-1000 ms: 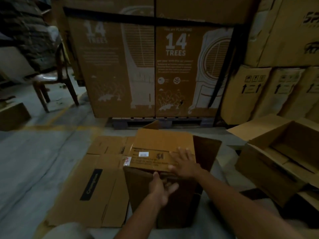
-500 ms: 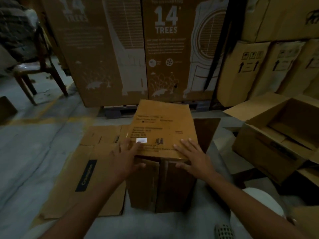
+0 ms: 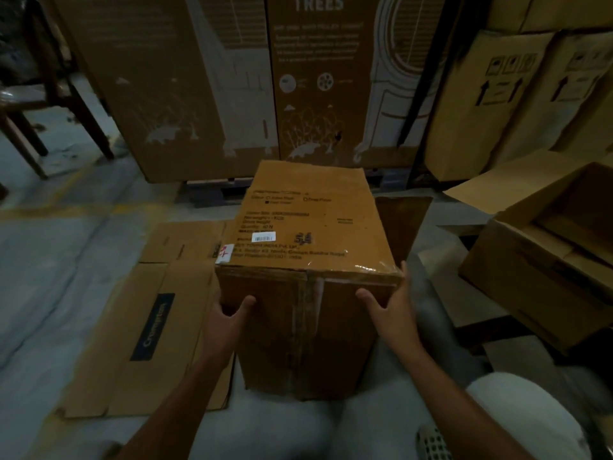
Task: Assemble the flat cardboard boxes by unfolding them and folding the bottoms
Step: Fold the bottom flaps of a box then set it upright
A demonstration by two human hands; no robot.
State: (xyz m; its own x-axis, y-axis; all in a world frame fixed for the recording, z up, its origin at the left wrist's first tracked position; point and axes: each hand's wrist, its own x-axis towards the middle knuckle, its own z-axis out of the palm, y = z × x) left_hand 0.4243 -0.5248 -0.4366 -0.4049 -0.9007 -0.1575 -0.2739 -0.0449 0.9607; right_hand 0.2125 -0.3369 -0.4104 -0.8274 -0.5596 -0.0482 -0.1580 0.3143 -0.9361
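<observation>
A brown cardboard box (image 3: 308, 227) lies on its side on the floor in front of me, printed panel and white barcode sticker facing up. Its near end shows two flaps meeting at a taped seam. My left hand (image 3: 225, 322) grips the box's near left edge, thumb on the front face. My right hand (image 3: 391, 307) grips the near right edge, fingers around the side. A flat unfolded box (image 3: 149, 327) with a dark label lies on the floor to the left. One dark flap (image 3: 403, 224) sticks out behind the box on the right.
An open assembled box (image 3: 544, 273) sits at the right. Tall printed cartons on a pallet (image 3: 232, 94) stand behind. More cartons (image 3: 491, 104) lean at the back right. A wooden chair (image 3: 43, 104) stands at the far left. My knee (image 3: 517, 416) is at the lower right.
The near flaps have been folded shut. Both hands moved from the box's top panel down to its near side edges. The view has come closer to the box.
</observation>
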